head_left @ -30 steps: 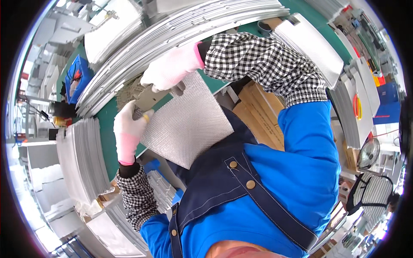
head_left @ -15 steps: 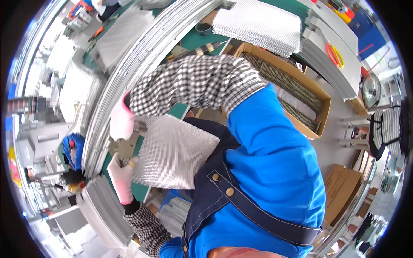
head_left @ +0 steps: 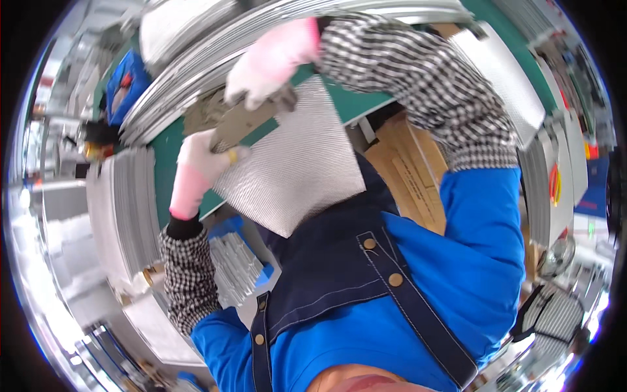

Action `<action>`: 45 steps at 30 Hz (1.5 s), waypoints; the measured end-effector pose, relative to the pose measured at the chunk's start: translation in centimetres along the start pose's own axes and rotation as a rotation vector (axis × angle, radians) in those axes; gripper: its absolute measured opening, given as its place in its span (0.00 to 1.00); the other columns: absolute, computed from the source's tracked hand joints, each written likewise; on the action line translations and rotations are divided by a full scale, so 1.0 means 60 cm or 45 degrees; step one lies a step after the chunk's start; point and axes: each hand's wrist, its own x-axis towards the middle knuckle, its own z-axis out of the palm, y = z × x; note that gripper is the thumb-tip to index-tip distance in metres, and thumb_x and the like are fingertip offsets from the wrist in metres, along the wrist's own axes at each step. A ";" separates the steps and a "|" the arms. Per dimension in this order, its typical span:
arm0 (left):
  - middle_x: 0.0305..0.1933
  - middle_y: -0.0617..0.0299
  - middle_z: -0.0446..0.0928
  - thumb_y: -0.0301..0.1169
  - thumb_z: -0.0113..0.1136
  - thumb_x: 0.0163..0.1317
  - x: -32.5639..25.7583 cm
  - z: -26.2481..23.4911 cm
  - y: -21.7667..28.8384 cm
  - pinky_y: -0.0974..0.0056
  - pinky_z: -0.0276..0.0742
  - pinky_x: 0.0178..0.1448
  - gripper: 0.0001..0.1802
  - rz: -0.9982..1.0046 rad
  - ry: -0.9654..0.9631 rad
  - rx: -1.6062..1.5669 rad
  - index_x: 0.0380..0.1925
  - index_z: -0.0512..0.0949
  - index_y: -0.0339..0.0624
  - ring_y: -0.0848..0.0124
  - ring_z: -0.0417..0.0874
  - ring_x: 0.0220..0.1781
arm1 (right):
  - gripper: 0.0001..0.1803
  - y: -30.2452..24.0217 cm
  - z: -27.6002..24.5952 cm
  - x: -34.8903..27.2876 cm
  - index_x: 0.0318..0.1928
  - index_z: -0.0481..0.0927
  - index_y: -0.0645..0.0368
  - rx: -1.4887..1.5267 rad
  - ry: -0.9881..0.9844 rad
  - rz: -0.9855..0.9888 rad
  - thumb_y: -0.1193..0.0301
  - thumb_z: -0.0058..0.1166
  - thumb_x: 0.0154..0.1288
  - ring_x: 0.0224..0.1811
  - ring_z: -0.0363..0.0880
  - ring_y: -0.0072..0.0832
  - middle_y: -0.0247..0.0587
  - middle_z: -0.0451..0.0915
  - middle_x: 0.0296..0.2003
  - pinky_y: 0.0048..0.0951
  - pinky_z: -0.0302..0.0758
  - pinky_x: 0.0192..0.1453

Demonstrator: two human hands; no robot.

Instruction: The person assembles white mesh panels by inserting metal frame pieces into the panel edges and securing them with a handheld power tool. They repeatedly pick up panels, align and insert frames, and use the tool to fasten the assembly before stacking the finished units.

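A silver, finely ridged mesh sheet lies tilted between the bench edge and my apron. My left hand, in a white and pink glove, is at its left corner, with the thumb reaching over the sheet. Its fingers close about the end of a flat grey-brown piece; part of that grip is hidden. Over the sheet's far corner, my right hand wears a matching glove, its fingers curled downward. Against those fingers sits a small grey piece, partly covered.
Long metal strips are stacked along the green bench. Panels stand at the left, and a blue bag sits behind them. More mesh sheets lie to the right, near a cardboard box. Below the bench is a blue bin holding metal parts.
My view has turned, so the bench now runs across the top. Both hands stay by the mesh sheet, which appears tilted more. More of the grey-brown piece shows between them.
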 end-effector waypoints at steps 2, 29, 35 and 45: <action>0.31 0.49 0.84 0.42 0.75 0.48 -0.016 0.006 -0.028 0.59 0.79 0.40 0.24 0.068 0.052 0.060 0.42 0.86 0.39 0.61 0.86 0.31 | 0.23 -0.017 0.015 0.012 0.64 0.72 0.63 -0.156 0.179 -0.040 0.72 0.48 0.70 0.29 0.87 0.30 0.52 0.81 0.51 0.33 0.87 0.33; 0.33 0.51 0.84 0.57 0.72 0.47 -0.029 -0.015 -0.067 0.55 0.81 0.44 0.30 0.030 0.079 0.113 0.38 0.86 0.42 0.52 0.86 0.40 | 0.18 -0.040 0.003 0.069 0.56 0.75 0.57 -0.534 0.119 0.007 0.62 0.52 0.69 0.43 0.83 0.54 0.58 0.83 0.38 0.50 0.77 0.47; 0.34 0.48 0.84 0.62 0.69 0.48 -0.001 -0.005 -0.083 0.54 0.81 0.45 0.35 0.011 0.053 0.221 0.36 0.84 0.37 0.52 0.86 0.40 | 0.35 -0.121 -0.024 0.113 0.74 0.62 0.45 -0.696 0.566 -0.413 0.67 0.50 0.65 0.35 0.83 0.47 0.53 0.82 0.34 0.47 0.78 0.42; 0.41 0.47 0.84 0.51 0.67 0.56 0.012 0.007 -0.138 0.54 0.79 0.51 0.27 0.204 0.126 -0.064 0.41 0.83 0.37 0.51 0.85 0.45 | 0.19 -0.188 -0.030 0.170 0.54 0.79 0.59 -0.565 0.897 -0.700 0.62 0.53 0.67 0.46 0.83 0.49 0.53 0.83 0.43 0.44 0.78 0.50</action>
